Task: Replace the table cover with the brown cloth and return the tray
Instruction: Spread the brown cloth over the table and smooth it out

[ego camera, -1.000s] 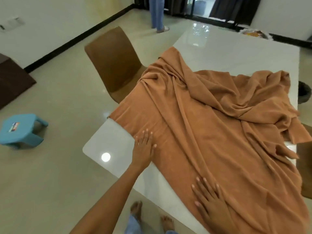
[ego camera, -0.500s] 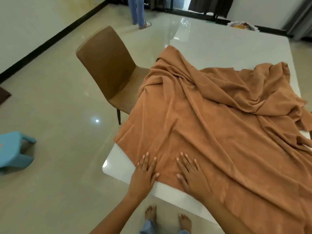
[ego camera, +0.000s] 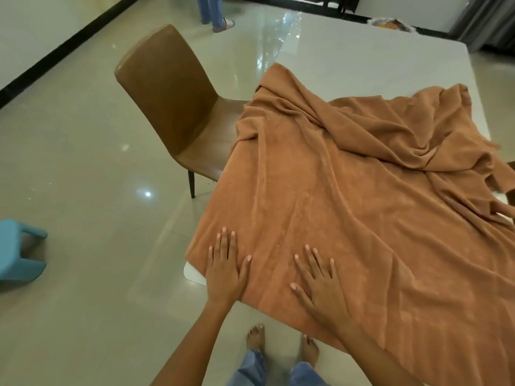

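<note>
1. You're dragging the brown cloth (ego camera: 348, 218) toward the near corner of the worktop (ego camera: 362, 65); a second ago bare white showed wide there, now only a sliver is peeking out.
2. Your right hand (ego camera: 320, 282) has slid left to join your left hand (ego camera: 225, 268), so the smoothing is closing in on this corner.
3. Both hands are lying flat, fingers straight and spread, pressing the cloth and grasping nothing.
4. Far half is looking bunched; I'm seeing no tray for certain.
</note>
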Available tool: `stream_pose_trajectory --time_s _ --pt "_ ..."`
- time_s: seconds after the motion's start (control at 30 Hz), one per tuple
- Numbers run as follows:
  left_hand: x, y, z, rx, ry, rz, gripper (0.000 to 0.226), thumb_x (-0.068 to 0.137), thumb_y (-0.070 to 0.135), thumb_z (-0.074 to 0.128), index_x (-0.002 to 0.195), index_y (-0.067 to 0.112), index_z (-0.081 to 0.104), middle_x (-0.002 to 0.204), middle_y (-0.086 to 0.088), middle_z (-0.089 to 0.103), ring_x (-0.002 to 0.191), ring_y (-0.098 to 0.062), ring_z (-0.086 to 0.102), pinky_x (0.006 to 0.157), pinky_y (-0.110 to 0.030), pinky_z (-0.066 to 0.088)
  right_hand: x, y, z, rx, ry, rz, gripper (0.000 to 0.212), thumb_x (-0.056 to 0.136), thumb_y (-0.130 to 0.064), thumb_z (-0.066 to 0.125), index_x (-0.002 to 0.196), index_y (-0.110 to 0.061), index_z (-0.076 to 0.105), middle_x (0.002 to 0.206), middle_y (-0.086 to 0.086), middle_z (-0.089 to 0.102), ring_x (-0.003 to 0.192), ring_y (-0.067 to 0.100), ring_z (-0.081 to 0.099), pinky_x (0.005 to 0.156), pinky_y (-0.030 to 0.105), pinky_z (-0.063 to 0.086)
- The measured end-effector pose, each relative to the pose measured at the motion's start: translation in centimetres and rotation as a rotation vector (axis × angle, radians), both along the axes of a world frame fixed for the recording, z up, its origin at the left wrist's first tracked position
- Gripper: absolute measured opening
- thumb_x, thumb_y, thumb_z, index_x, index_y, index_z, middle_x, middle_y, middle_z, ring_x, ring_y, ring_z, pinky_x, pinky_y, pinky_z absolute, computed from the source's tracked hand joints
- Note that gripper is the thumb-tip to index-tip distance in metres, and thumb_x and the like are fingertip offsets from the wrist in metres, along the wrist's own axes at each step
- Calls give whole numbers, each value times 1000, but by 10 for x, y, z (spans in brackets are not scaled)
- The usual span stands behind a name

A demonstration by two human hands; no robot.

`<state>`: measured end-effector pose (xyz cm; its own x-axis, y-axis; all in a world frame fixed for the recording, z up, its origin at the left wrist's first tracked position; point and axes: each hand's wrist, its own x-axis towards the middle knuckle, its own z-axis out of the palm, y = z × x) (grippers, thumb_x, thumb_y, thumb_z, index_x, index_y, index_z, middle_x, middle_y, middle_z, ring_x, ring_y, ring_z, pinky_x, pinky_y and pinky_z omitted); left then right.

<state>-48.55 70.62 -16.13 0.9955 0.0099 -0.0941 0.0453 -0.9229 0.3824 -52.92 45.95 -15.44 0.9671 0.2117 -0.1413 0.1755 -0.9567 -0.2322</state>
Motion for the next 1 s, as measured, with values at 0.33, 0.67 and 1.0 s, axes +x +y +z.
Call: stream_pose_trajectory --time_s 0.33,0.67,1.0 --pt "-63 16 -1 17 28 125 75 94 59 17 151 10 18 158 -8 11 146 -21 5 116 -36 -2 -20 -9 -4 49 19 47 60 96 -60 21 150 -32 15 159 0 9 145 16 10 115 45 10" --pt "-27 -110 30 -126 -75 -170 65 97 48 14 150 11 11 158 -4 1 146 -17 -2 117 -28 -6 -27 -53 18 233 -129 -207 45 99 -38 33 132 -15 52 148 5 40 135 17 36 112 37 24" --pt "-63 -360 40 -133 -55 -553 56 96 35 32 144 6 37 154 -14 25 144 -22 17 117 -33 3 -107 -265 76 156 -310 -580 40 98 -35 40 128 -15 56 135 4 53 126 24 48 108 39 33"
